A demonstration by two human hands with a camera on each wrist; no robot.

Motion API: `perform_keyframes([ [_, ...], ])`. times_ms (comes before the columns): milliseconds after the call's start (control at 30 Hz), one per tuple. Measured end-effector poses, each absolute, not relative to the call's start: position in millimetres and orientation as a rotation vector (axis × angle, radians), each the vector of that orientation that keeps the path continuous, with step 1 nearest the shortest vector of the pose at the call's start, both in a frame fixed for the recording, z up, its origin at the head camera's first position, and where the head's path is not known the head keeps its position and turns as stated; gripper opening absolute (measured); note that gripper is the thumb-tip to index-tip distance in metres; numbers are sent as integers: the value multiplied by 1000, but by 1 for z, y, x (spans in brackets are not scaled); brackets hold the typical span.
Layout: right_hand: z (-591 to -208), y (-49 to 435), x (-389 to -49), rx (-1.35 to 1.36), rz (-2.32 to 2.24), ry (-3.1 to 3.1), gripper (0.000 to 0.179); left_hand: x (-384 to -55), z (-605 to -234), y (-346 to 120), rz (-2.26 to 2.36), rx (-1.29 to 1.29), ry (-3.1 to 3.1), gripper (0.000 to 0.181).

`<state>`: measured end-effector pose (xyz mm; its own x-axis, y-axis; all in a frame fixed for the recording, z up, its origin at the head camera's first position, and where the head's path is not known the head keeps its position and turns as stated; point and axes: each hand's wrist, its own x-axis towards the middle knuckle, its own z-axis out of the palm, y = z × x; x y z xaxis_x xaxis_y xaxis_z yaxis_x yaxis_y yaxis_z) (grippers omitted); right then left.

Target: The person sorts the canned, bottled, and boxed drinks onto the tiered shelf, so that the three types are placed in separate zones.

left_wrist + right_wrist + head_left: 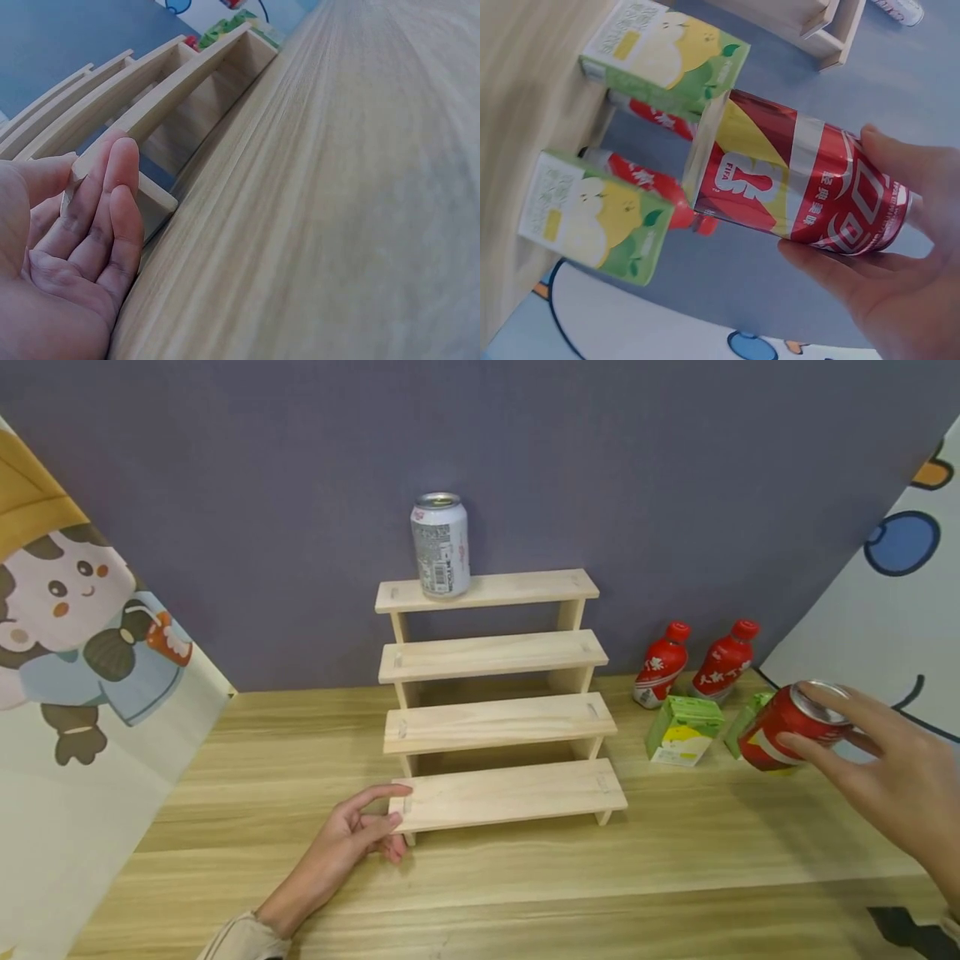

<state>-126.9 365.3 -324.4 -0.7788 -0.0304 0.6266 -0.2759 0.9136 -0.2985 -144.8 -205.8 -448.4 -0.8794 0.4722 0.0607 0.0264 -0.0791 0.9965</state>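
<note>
Your right hand holds a red can aloft at the right of the frame, fingers and thumb curled only as wide as its top end. The can tilts above the surface, a yellow patch and a FIFA mark on its side plain in the right wrist view. Your left hand, at the lower centre-left, pinches the left end of the lowest step of a four-step wooden shelf, thumb and fingers nearly closed about the board. The shelf stands at the centre of the frame against a grey-blue wall. A white can stands upright on its top step, toward the left end. Right of the shelf, two red bottles, one at left and one at right, stand near the wall. In front of them are two green cartons: one in full view, the other partly hidden behind your red can. A cartoon figure fills the panel at the left edge, and a beige sleeve covers your left wrist at the bottom.
</note>
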Motion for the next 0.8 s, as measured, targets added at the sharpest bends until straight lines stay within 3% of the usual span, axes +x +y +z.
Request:
perform_keyframes([
  [400,-298,335,-138,422,508,-2263,79,-146,-450,-207,2052,579,1867,44],
  [800,-276,309,-162,569,555,-2192,78,-147,-450,-207,2059,581,1858,44],
])
